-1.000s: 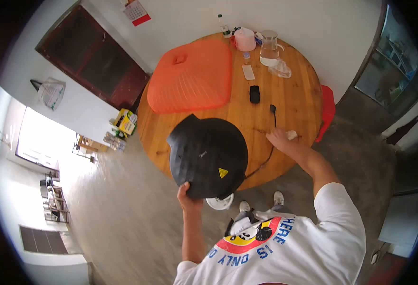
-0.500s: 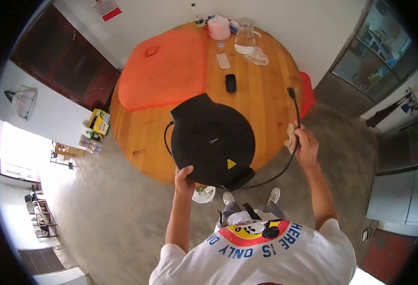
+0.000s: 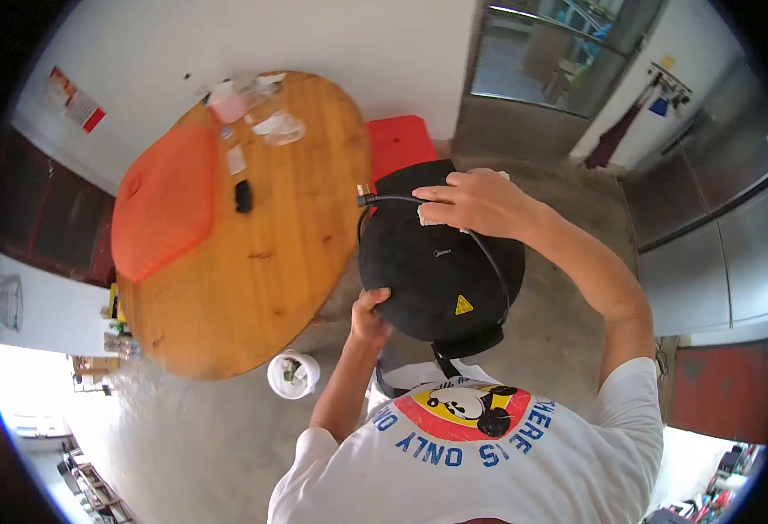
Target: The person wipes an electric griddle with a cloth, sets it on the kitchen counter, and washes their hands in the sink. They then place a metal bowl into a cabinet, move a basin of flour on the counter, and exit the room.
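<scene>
A round black appliance [image 3: 427, 262] with a yellow warning sticker is held up in front of my body, off the table. My left hand [image 3: 371, 316] grips its lower left edge, thumb on top. Over its upper part, my right hand [image 3: 467, 203] holds the black power cord [image 3: 491, 256] together with a pale crumpled cloth or tissue [image 3: 429, 215]. The plug [image 3: 365, 199] sticks out to the left of my right fingers, and the cord curves down across the appliance's right side.
The wooden table [image 3: 270, 262] is at the left, bearing an orange mesh cover [image 3: 167, 205], a black object [image 3: 243, 196] and a pink container [image 3: 227, 103]. A red stool [image 3: 401, 144] stands beside it. A white bucket [image 3: 294, 374] is on the floor. Fridges [image 3: 707, 253] stand at right.
The view has turned right, and the appliance has moved away from the table. My right hand has picked up the cord and cloth and brought them over the appliance.
</scene>
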`<state>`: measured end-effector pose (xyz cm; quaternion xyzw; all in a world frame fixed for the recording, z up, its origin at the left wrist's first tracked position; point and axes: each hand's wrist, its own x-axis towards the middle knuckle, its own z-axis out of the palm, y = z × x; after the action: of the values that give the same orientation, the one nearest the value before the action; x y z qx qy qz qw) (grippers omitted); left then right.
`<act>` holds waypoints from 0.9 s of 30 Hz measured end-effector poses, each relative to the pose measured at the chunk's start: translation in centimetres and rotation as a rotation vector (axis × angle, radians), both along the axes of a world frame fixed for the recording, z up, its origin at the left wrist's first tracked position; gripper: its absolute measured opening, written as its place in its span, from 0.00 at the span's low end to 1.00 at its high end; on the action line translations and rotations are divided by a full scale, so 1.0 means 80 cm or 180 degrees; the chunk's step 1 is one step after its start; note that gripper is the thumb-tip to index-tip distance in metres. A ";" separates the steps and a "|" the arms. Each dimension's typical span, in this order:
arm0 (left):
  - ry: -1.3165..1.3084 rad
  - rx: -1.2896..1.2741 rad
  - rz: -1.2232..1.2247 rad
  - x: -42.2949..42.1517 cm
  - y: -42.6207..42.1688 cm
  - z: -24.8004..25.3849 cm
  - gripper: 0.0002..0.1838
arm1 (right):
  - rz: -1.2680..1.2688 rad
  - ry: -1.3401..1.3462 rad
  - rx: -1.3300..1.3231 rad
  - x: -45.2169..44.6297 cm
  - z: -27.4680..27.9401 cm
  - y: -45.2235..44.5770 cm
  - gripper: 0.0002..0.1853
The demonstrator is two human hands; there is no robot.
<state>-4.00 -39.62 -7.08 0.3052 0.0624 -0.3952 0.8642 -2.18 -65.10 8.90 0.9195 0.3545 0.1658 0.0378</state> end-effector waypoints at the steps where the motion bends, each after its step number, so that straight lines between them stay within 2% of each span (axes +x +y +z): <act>1: -0.0005 -0.0097 -0.0027 -0.003 -0.043 -0.001 0.35 | -0.0033 0.0055 -0.0153 -0.009 0.002 -0.040 0.11; 4: -0.0092 -0.0037 -0.0284 -0.002 -0.146 0.005 0.35 | -0.0151 0.0223 -0.0307 -0.030 -0.001 -0.143 0.12; 7: -0.0264 0.0350 -0.0383 0.002 -0.234 0.036 0.34 | -0.0703 0.0668 -0.0366 -0.050 0.001 -0.221 0.13; 13: -0.0542 0.0030 -0.1027 0.075 -0.447 0.016 0.33 | -0.1674 0.0519 -0.0249 -0.084 0.009 -0.432 0.30; 16: -0.0587 -0.0030 -0.1379 0.119 -0.567 0.018 0.35 | -0.2179 0.0363 0.0205 -0.115 0.009 -0.554 0.30; 18: -0.0605 -0.0030 -0.1666 0.144 -0.640 0.029 0.34 | -0.2694 0.0227 0.1036 -0.146 0.021 -0.623 0.28; 20: -0.0504 0.0173 -0.1810 0.159 -0.716 0.044 0.32 | -0.3150 -0.0309 0.1841 -0.184 0.009 -0.689 0.22; 22: -0.0528 -0.0011 -0.2134 0.181 -0.794 0.045 0.31 | -0.4051 -0.0165 0.3044 -0.212 -0.002 -0.743 0.17; 24: -0.0472 -0.0065 -0.2271 0.195 -0.868 0.044 0.30 | -0.4383 -0.0515 0.3087 -0.247 -0.030 -0.808 0.14; 27: -0.0357 -0.0021 -0.2194 0.187 -0.959 0.037 0.28 | -0.4894 -0.0397 0.3787 -0.297 -0.058 -0.891 0.12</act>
<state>10.92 -116.38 -4.11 0.3268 -0.0933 -0.6466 0.6830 -25.90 -136.37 4.25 0.7584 -0.4868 0.2963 -0.3163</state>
